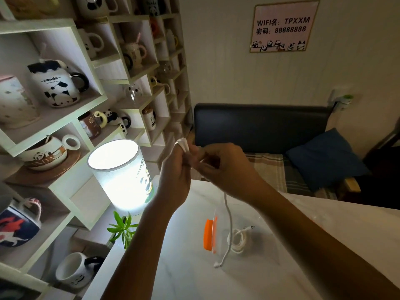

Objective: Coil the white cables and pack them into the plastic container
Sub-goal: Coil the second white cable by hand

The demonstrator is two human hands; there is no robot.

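On the near part of the white table [173, 245], one coiled cable [238, 240] already lies inside the clear plastic container [213, 234]. Farther up, a second white cable [228, 215] is being wound: a loop is gripped by the left hand [175, 169], and the strand is pinched by the right hand [225, 167]. The hanging tail probably must be wound next.

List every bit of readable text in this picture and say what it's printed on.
"WIFI名: TPXXM" and "密码: 88888888": pink wall sign with a row of pandas.
"-panda-": black-and-white panda mug on the shelf.
"PANDA", partly shadowed: panda cup on the wooden saucer.
Lettering on the lit lamp: washed out, unreadable.
Small print on other mugs: too small to read.
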